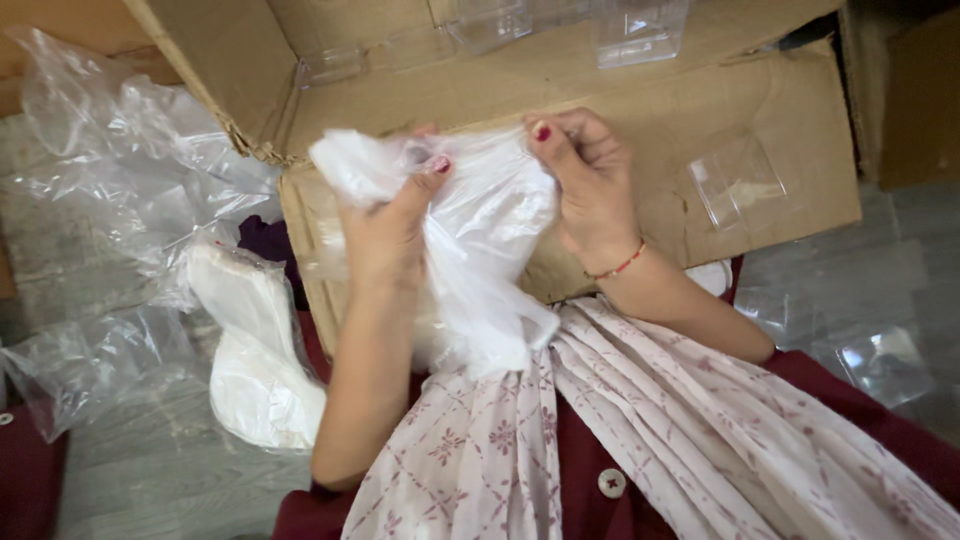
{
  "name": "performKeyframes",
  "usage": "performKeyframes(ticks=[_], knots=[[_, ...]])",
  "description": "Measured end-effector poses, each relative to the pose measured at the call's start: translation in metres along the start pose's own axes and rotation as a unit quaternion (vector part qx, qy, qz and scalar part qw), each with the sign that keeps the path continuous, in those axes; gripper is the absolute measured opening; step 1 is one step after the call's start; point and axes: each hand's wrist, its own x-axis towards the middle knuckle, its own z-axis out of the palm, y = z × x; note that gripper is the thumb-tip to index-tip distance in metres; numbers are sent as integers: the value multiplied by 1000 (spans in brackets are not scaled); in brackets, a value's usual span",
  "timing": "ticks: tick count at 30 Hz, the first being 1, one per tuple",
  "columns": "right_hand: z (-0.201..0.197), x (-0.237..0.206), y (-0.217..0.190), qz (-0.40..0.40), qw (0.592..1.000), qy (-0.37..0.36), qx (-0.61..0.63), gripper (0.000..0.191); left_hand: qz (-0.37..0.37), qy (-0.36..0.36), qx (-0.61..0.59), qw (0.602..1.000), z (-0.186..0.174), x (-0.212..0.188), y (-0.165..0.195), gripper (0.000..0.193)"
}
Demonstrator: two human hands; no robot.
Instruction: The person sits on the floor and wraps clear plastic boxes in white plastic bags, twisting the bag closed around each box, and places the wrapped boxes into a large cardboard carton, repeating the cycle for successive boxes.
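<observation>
Pinching its top edge, left hand (385, 235) and right hand (590, 190) hold a white plastic bag (480, 250) hanging lengthwise downward.

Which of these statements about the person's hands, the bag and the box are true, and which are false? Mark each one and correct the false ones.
1. Both hands hold the white plastic bag. True: the left hand and the right hand each grip its top edge.
2. The bag is held in front of a cardboard box. True.
3. The right wrist is bare. False: it wears a thin red bracelet.
4. A bagged stack of white pieces lies to the person's left on the floor. True.
5. The clear plastic sheeting covers the right hand. False: it lies at the left, apart from both hands.
</observation>
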Motion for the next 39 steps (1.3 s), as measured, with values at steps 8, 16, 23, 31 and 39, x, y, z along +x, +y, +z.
performKeyframes(ticks=[8, 16, 23, 31, 39], knots=[[0, 1, 8, 20, 999, -20, 43, 6, -124, 60, -128, 982, -10, -3, -33, 42], [-3, 6, 1, 31, 997, -53, 47, 7, -116, -14, -110, 987, -7, -7, -18, 35], [4, 8, -12, 118, 983, -116, 77, 19, -88, 38, 3, 995, 1, -3, -23, 26], [13, 17, -41, 145, 920, -271, 244, 28, -171, -242, -191, 936, -34, -4, -22, 31], [-68, 10, -54, 183, 957, -220, -40, 18, -163, 107, 31, 980, -41, -55, -57, 19]])
